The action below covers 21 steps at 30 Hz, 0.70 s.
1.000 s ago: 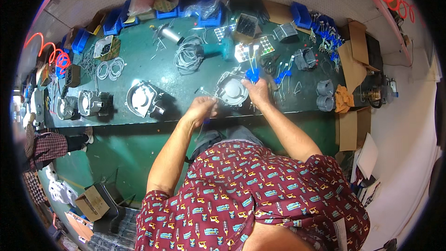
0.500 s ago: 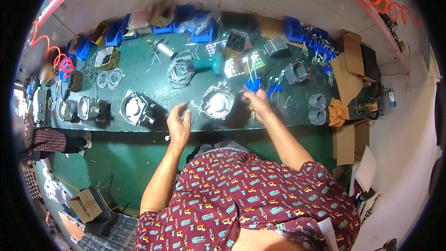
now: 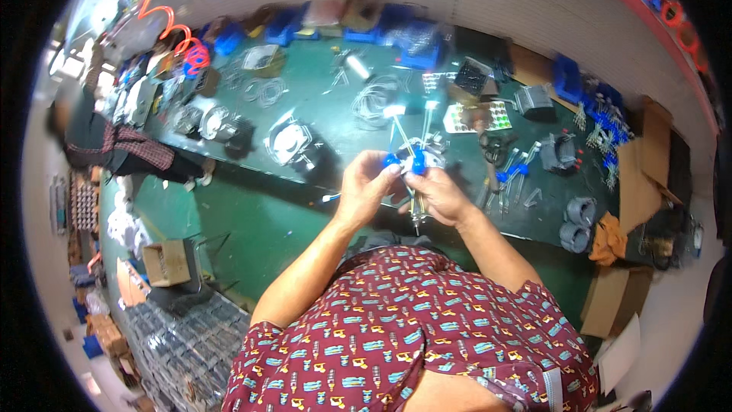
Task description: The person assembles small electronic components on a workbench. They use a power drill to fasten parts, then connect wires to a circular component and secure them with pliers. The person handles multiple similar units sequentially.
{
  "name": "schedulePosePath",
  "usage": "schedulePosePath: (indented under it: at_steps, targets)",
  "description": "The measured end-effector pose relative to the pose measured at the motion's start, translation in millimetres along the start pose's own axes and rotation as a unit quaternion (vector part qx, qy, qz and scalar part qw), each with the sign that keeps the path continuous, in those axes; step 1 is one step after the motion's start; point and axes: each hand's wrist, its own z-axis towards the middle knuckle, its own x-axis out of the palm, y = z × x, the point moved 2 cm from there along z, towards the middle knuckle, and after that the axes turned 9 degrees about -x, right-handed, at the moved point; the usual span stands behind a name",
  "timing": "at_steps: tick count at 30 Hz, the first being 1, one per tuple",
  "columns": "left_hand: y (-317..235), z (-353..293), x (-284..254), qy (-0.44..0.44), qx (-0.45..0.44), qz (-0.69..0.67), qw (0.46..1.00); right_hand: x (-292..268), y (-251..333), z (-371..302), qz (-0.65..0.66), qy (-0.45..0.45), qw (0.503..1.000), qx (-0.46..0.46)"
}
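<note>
Partly behind fingers (image 3: 379,183), blue-and-white wires (image 3: 418,162)

no text, brand, number or sign legible. pale sheet (image 3: 498,112) with rows of round coloured dots on green workbench (image 3: 313,85): any print too small, blurred to read. second dotted sheet (image 3: 437,82), farther back: likewise unreadable. open carton (image 3: 166,263) at lower left: lettering cannot be made out. dark red shirt (image 3: 358,324): small repeating picture motifs, words not discernible.
</note>
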Motion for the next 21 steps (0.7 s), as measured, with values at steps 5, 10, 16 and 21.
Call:
schedulePosePath:
  at_steps: [5,10,16,21]
  targets:
    - [-12.2,-27.4,-40.1,-0.122,0.075,-0.068,0.987,5.8,-17.1,16.6,-0.049,-0.134,0.988,-0.067]
    - [-10.9,-45.7,-68.0,-0.213,0.069,-0.208,0.952,27.1,-33.3,31.4,-0.039,-0.064,0.997,0.005]
    - [-10.7,-52.9,-116.9,-0.230,0.082,-0.295,0.924,65.1,-49.4,52.8,-0.054,-0.081,0.992,0.081]
    - [9.0,-55.7,-195.6,-0.346,0.013,-0.185,0.920,87.8,-72.3,88.3,-0.111,-0.103,0.987,0.049]
